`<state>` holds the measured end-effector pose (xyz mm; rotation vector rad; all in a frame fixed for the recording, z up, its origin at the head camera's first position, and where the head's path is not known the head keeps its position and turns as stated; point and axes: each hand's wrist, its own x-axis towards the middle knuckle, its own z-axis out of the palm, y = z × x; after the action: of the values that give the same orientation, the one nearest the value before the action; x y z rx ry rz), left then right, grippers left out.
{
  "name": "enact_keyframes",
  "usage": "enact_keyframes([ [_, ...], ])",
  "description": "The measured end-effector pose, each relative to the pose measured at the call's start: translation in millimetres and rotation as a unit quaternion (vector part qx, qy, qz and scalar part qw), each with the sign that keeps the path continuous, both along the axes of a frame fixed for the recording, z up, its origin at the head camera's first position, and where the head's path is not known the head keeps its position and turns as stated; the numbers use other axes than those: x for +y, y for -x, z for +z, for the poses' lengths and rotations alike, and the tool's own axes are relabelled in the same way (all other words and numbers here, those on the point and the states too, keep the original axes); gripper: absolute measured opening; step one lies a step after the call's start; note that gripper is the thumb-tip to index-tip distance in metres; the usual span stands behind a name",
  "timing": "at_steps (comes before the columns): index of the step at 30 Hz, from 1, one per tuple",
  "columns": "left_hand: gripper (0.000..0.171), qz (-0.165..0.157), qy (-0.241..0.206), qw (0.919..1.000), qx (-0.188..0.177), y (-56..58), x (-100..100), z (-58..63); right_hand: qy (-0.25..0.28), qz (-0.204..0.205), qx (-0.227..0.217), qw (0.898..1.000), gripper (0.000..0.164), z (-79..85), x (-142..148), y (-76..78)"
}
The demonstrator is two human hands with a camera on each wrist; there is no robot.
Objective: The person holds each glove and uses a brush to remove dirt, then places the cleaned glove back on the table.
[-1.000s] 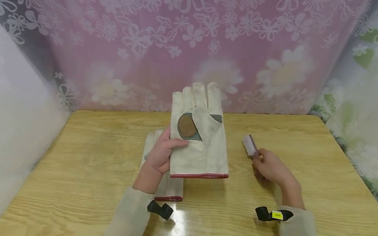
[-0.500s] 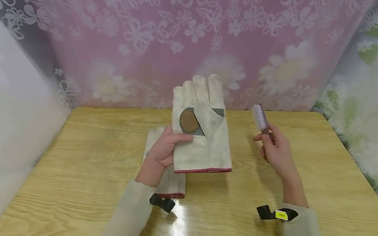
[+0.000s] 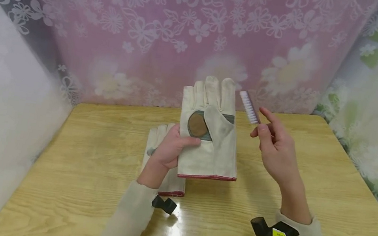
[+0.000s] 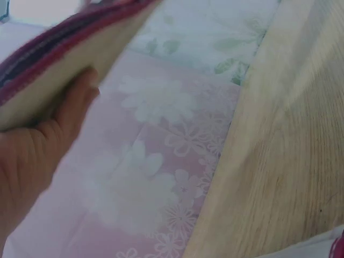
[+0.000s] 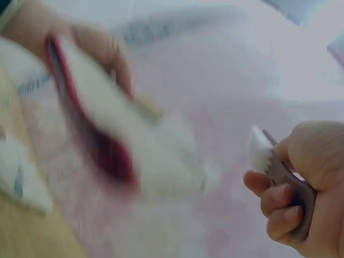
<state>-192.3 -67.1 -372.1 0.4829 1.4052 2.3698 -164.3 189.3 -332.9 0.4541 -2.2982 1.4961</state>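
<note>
My left hand grips a cream work glove by its side edge, thumb across the front. The glove stands upright above the table, fingers up, with a red-trimmed cuff, a grey band and a round brown patch. In the right wrist view the glove is blurred and its cuff opening shows. My right hand holds a small brush with white bristles and a purplish-brown handle. The bristles face the glove, a short gap apart. The right wrist view shows fingers curled round the brush handle.
A second cream glove lies on the wooden table, partly hidden behind the left hand and the raised glove. A pink floral curtain hangs along the table's back edge. A pale wall stands at the left.
The right hand has raised the brush from low over the table and brought it left, nearer the glove. The left hand has shifted the held glove slightly right.
</note>
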Motion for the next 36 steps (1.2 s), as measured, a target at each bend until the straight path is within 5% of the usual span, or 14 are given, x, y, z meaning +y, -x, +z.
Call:
enact_keyframes([
  [6,0.037,0.04,0.033,0.9984,-0.021,-0.4,7,3.5,-0.095,0.0,0.142,0.985,0.041,8.2,-35,-11.9],
  [13,0.046,0.072,0.099,0.9923,-0.013,-9.1,11,7.6,-0.178,-0.016,0.21,0.961,0.04,-4.7,-64,-10.9],
  [19,0.046,0.081,0.112,0.9904,0.008,-17.3,15,9.3,-0.2,-0.016,0.204,0.958,0.04,-11.0,-74,-11.1],
  [24,0.041,0.12,0.096,0.9881,0.013,-21.1,18,13.9,-0.205,-0.02,0.187,0.961,0.039,-12.7,-75,-12.3],
  [29,0.039,0.163,0.087,0.9828,0.005,-20.9,15,19.3,-0.213,-0.01,0.179,0.96,0.038,-13.5,-72,-14.5],
  [36,0.035,0.183,0.076,0.9801,-0.001,-17.0,9,20.8,-0.211,0.011,0.143,0.967,0.04,-11.0,-65,-20.4],
])
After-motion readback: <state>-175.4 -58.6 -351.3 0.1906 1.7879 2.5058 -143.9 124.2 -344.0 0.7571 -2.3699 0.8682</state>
